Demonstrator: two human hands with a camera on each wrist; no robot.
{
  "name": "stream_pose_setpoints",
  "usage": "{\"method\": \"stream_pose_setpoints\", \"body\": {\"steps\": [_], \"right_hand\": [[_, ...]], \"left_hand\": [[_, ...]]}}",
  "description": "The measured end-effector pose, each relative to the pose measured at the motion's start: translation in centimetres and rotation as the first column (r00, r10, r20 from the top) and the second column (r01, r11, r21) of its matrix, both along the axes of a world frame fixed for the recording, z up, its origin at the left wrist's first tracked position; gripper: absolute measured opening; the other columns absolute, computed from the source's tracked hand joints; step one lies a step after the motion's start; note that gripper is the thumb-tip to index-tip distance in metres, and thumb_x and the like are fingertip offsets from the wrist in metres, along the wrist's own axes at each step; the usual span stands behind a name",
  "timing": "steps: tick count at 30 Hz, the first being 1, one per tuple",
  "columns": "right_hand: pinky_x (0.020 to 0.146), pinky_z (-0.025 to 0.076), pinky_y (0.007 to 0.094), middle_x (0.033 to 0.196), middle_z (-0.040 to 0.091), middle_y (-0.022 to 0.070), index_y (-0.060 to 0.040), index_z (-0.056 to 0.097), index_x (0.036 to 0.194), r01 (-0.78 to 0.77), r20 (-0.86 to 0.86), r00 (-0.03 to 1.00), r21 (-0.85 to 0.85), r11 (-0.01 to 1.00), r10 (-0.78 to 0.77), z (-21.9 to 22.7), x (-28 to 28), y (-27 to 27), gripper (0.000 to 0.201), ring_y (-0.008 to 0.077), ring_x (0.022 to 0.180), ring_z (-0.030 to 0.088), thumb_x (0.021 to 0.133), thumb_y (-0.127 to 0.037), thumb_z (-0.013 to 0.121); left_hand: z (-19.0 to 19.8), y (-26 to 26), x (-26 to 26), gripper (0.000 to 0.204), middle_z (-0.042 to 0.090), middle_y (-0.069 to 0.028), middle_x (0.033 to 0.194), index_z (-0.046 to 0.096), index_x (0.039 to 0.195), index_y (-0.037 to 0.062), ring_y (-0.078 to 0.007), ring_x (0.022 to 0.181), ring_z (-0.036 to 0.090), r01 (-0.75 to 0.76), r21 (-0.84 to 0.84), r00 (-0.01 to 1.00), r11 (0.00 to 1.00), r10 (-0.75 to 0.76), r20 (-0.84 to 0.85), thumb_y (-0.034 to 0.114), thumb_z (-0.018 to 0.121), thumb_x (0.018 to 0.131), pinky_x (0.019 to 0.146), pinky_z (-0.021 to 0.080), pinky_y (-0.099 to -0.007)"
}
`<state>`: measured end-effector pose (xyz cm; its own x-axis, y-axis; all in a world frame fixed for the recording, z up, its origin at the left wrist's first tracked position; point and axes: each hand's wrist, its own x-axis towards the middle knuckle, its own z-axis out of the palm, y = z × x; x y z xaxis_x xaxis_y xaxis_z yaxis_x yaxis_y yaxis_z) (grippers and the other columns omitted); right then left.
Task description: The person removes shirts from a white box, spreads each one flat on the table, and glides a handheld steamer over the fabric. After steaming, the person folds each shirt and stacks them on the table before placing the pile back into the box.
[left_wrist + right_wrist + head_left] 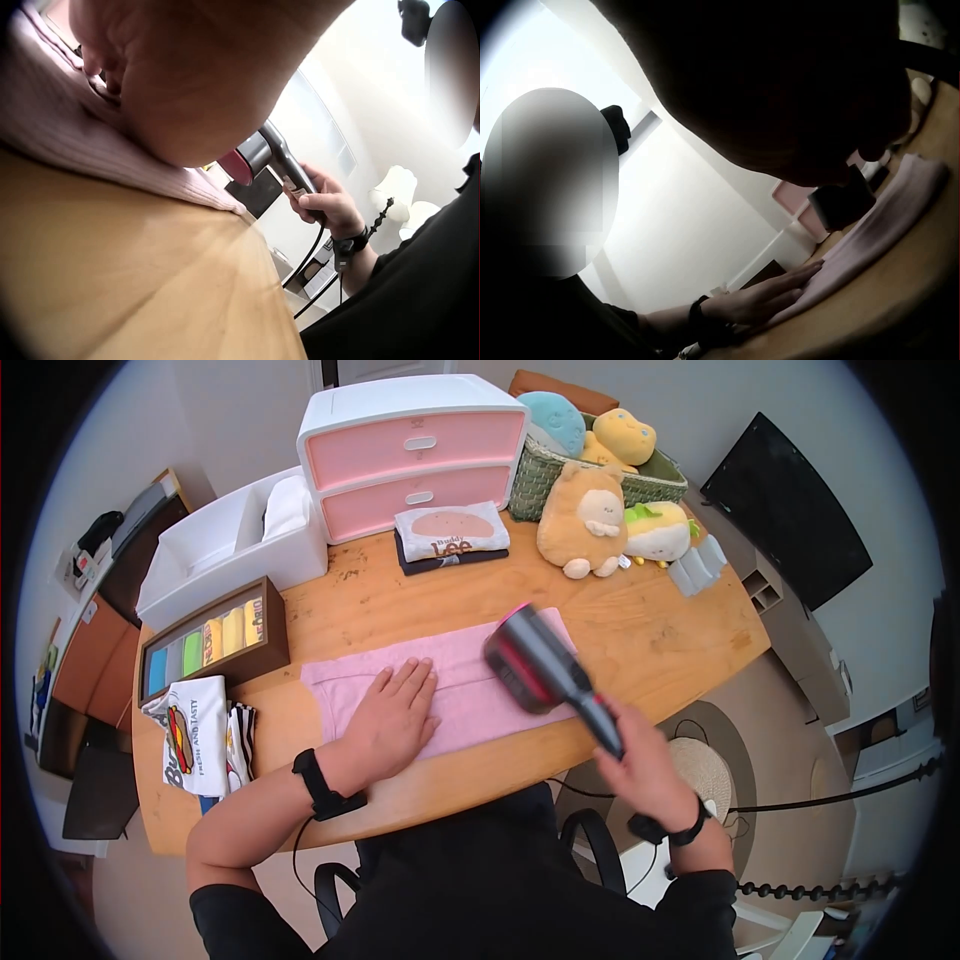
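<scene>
Nearest of all, just off the near edge of the pink cloth (pixel 470 722), the person's right hand (pixel 645 760) wraps its fingers round the handle of a grey and magenta handheld appliance (pixel 535 660), whose broad head is over the right part of the pink cloth; whether the head touches the fabric I cannot tell. The left hand (pixel 388 722) lies flat on the left half of the pink cloth, fingers stretched out and pointing towards its far edge. Spread out under that palm, the pink cloth sits near the front edge of a wooden table (pixel 345 600). Left of the pink cloth is a folded white garment (pixel 205 735) with a burger print, and to its left and a little farther off, a brown box (pixel 274 622) holding rolled fabrics (pixel 215 640) in blue, green and yellow. Beyond the pink cloth lies a pale folded shirt (pixel 453 528) on a dark folded one (pixel 455 562); beyond it to the right sit a tan plush toy (pixel 575 520) and a yellow-and-white plush toy (pixel 655 532). Farther from the pink cloth, to the left, is a white bin (pixel 240 588); beyond it stands a pink-and-white drawer unit (pixel 415 412), and beyond it to the right a green woven basket (pixel 533 478) with a blue plush toy (pixel 555 422) and a yellow one. Well apart from the pink cloth, off to the right, is a black screen (pixel 790 510).
</scene>
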<state>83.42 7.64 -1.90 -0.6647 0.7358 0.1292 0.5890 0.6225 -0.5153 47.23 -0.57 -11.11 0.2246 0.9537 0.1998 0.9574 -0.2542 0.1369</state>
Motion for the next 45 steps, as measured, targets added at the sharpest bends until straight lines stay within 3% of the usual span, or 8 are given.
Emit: {"method": "stream_pose_setpoints", "body": {"steps": [4,11,15,20,26,34,37,45], "right_hand": [[0.076,0.056,0.0542,0.112,0.056,0.0208,-0.0045,0.039,0.159,-0.102,0.168,0.98,-0.018,0.995,0.103,-0.2,-1.7,-3.3,0.08,0.0453,0.093,0.066,0.087,-0.007,0.073],[0.076,0.056,0.0541,0.116,0.056,0.0234,-0.0002,0.039,0.159,0.12,0.275,0.947,0.171,0.978,-0.165,-0.4,1.9,-2.5,0.077,0.0456,0.091,0.067,0.088,-0.005,0.07],[0.076,0.055,0.0523,0.116,0.056,0.0247,0.0015,0.042,0.157,0.228,0.165,0.951,0.197,0.954,-0.261,-1.7,4.4,-0.4,0.075,0.0465,0.091,0.066,0.088,-0.003,0.07],[0.071,0.056,0.0501,0.112,0.058,0.0203,-0.0004,0.043,0.158,0.054,0.111,0.991,0.213,0.976,-0.079,-1.1,3.1,-2.1,0.078,0.0432,0.088,0.066,0.086,-0.006,0.073],[0.071,0.057,0.0489,0.11,0.056,0.0169,-0.0037,0.046,0.157,-0.18,0.186,0.968,0.056,0.982,0.166,-1.6,0.9,-3.6,0.078,0.0387,0.088,0.067,0.084,-0.007,0.074],[0.074,0.055,0.0513,0.112,0.058,0.0194,-0.0028,0.049,0.154,0.154,0.225,0.956,0.163,0.974,-0.189,-0.2,5.8,-1.6,0.073,0.0435,0.09,0.065,0.085,-0.005,0.073],[0.074,0.055,0.0504,0.109,0.058,0.0199,-0.0025,0.05,0.153,0.183,0.179,0.964,0.093,0.979,-0.197,1.0,5.3,-2.1,0.072,0.0436,0.089,0.065,0.085,-0.005,0.073],[0.075,0.056,0.0491,0.112,0.056,0.019,-0.0007,0.046,0.156,-0.085,0.083,0.994,0.103,0.991,0.076,-0.5,-5.8,-1.3,0.075,0.0412,0.087,0.066,0.086,-0.004,0.072]], "left_hand": [[-0.4,-0.3,0.4,0.065,0.044,-0.0271,0.163,0.05,0.152,-0.0084,-0.0408,0.153,0.042,-0.042,-0.018,0.996,0.999,0.041,-0.078,0.034,0.061,0.104,0.126,0.032,-0.0542],[-0.3,-0.7,0.3,0.066,0.042,-0.0271,0.165,0.048,0.153,-0.0087,-0.0401,0.155,0.039,-0.055,-0.054,0.992,0.997,0.049,-0.112,0.035,0.06,0.105,0.127,0.029,-0.0558],[-0.5,-0.7,0.5,0.066,0.04,-0.0273,0.167,0.047,0.154,-0.0089,-0.0406,0.156,0.037,-0.062,-0.059,0.995,0.996,0.057,-0.083,0.033,0.06,0.104,0.127,0.029,-0.0571],[0.7,-1.0,0.5,0.072,0.037,-0.0278,0.168,0.042,0.157,-0.0094,-0.0425,0.157,0.034,-0.047,-0.105,0.999,0.993,0.045,-0.018,0.034,0.061,0.103,0.127,0.027,-0.0587],[1.1,-1.9,0.6,0.077,0.034,-0.029,0.169,0.038,0.159,-0.0094,-0.045,0.158,0.031,-0.029,-0.12,0.999,0.992,0.027,-0.023,0.036,0.063,0.1,0.127,0.025,-0.0602],[0.9,-2.1,0.5,0.078,0.034,-0.0299,0.168,0.039,0.158,-0.01,-0.0465,0.157,0.032,-0.03,-0.118,1.0,0.993,0.029,-0.013,0.036,0.063,0.1,0.126,0.025,-0.0624],[1.3,-2.0,0.5,0.079,0.036,-0.0308,0.166,0.039,0.157,-0.0108,-0.0474,0.156,0.033,-0.02,-0.134,1.0,0.991,0.019,-0.012,0.037,0.065,0.1,0.126,0.026,-0.0632],[1.7,-0.1,-0.6,0.084,0.037,-0.0366,0.163,0.043,0.155,-0.0109,-0.0537,0.153,0.034,-0.07,-0.127,0.997,0.989,0.068,-0.021,0.048,0.064,0.1,0.125,0.028,-0.0633]]}}
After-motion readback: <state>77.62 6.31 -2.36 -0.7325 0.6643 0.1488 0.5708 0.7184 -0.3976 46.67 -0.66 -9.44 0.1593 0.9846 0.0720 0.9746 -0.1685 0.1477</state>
